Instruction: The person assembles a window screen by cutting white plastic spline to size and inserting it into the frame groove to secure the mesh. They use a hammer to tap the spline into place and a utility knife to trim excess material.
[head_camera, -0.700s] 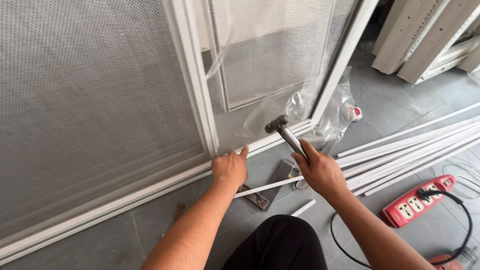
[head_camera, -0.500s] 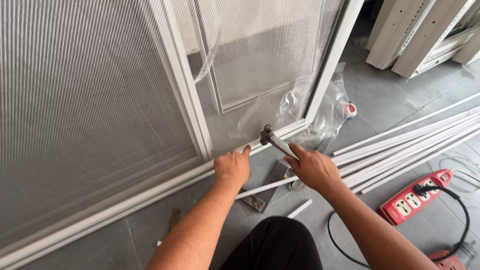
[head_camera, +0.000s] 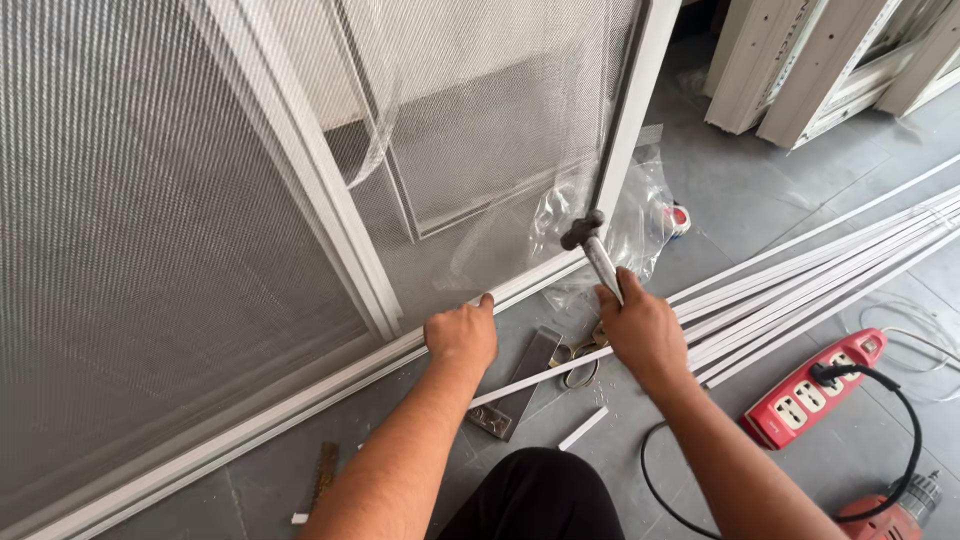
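Right hand: the right hand is at about 3 o'clock of centre; its fingers are wrapped fully round the handle of a hammer, whose dark head stands up at 11 o'clock from the hand, just above the bottom rail of the screen frame

Left hand: the left hand sits at 9 o'clock of the right one; its fingers are curled, knuckles up, the fingertips pressed on the white rail of the frame (nothing is gripped that I can see)

Frame: white, filled with fine grey mesh, leaning from 7 o'clock up to 1 o'clock; loose clear plastic film hangs by the hammer head

Floor between the hands: a thin white strip runs under both wrists; scissors lie touching it; a flat grey metal bar lies at 6 o'clock of the left hand

Floor at 3 to 5 o'clock: a bundle of long white strips; a red power strip with a black plug in it; a red drill at the corner
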